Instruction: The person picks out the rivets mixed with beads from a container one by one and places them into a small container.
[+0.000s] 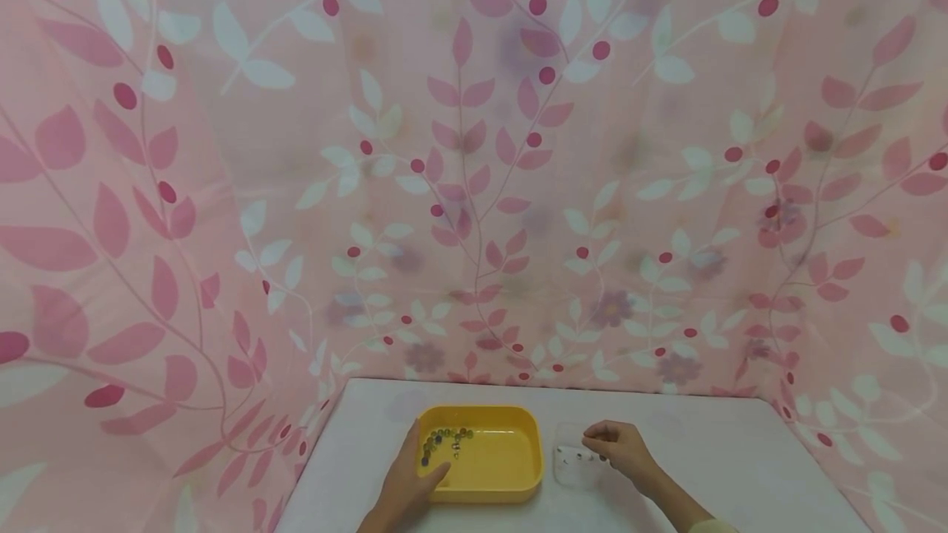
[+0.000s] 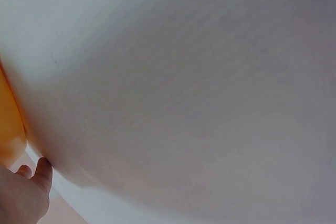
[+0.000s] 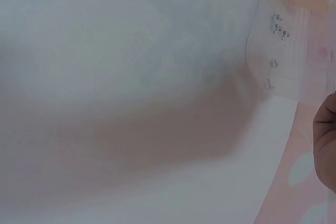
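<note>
Yellow plastic makes the shallow tray (image 1: 511, 467), which lies on the white surface (image 1: 711, 451) between the two hands. The left hand (image 1: 415, 479) grips the tray's near-left corner, its thumb over the rim. Just beyond this thumb, inside the tray, a small cluster of dark beads (image 1: 444, 441) lies along the far-left side. To the right of the tray, just beside it, lies a small clear plastic bag (image 1: 573, 467) with some tiny pieces inside. The right hand (image 1: 615, 444) is over the bag's far-right part with curled fingers that seem to pinch its edge; whether something small is also between the fingertips I cannot tell. Pink leaf-patterned fabric (image 1: 474, 171) stands behind and on both sides of the hands
</note>
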`<state>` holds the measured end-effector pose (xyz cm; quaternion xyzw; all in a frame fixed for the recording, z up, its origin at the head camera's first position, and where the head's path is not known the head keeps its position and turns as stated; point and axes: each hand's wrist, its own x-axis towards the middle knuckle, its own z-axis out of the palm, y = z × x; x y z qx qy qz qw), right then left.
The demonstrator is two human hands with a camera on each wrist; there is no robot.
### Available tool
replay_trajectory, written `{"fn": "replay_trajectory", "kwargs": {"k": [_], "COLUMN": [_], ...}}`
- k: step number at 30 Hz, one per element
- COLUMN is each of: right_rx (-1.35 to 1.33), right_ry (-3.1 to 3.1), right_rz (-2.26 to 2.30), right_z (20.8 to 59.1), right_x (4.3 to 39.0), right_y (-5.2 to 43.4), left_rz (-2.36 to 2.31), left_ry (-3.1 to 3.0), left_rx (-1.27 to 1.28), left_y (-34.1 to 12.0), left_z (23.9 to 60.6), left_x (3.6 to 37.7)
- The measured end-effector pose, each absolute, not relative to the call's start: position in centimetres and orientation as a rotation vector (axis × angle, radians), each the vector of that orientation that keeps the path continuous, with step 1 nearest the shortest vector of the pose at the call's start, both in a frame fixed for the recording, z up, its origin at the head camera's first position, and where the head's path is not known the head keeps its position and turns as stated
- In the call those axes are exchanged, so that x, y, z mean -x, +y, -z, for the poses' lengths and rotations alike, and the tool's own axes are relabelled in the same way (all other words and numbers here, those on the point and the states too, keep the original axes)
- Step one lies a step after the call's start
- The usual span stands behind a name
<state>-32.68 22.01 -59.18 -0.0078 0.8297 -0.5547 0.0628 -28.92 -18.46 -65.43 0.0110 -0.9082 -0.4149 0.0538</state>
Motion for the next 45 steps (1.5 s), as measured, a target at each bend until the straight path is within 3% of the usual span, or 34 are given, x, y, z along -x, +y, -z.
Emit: {"fn": "replay_trajectory", "kwargs": {"k": [45], "right_rx": [0.035], "right_ry": [2.513], "right_rz": [1.604], "right_z": [59.49], "right_x": [33.02], "right_y": [21.93], "left_rz": [1.253], "left_ry": [-2.732], "left_rx": [-0.016], "left_y": [-18.54], "left_z": [65.65], "left_x": [28.96]}}
